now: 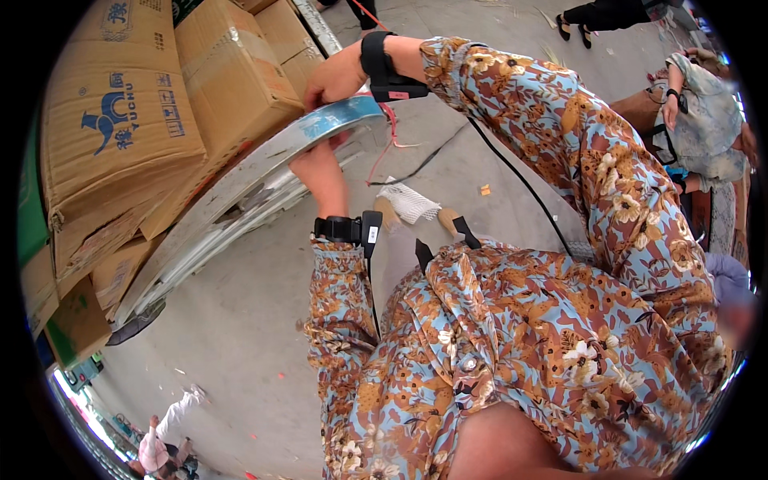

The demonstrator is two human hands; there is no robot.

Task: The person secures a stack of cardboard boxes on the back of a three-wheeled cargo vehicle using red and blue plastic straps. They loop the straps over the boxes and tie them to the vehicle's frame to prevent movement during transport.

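"Left grip (322,174)?"
"Raised, fingertips hidden beneath the blue corner (340,116) of the platform (240,174)."
"Right grip (336,76)?"
"Bent over that corner, beside a cardboard box (232,76); whether either clasps it, I can't tell."

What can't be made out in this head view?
All in the head view:
Left hand: fingertips, hidden by the blue-topped edge.
Cartons: contents, hidden by cardboard.
Green item, far left: cut off by the dark fisheye rim.
Person, lower left: hands too small.
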